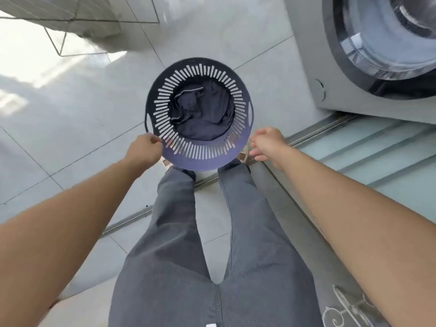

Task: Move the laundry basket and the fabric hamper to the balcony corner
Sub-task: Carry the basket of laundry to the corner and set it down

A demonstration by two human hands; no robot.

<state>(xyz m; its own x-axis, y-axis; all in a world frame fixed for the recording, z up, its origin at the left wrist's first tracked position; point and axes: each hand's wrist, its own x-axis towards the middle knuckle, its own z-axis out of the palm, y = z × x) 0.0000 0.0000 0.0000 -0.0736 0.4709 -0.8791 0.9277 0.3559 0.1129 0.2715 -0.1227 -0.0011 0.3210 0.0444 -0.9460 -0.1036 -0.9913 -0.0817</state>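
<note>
A round dark blue laundry basket point(195, 159) with slotted walls is in front of my feet, seen from above. Dark clothes point(203, 114) lie in its bottom. My left hand point(145, 149) grips the near left part of its rim, fingers pinched on the slats. My right hand point(267, 143) hovers just right of the basket, fingers spread and apart from the rim, holding nothing. The fabric hamper is not in view.
A grey washing machine point(330, 67) with a round glass door stands at the right. A sliding door track point(318, 131) runs diagonally under my feet. A wire drying rack point(70, 31) with cloth stands at the far left on the tiled floor.
</note>
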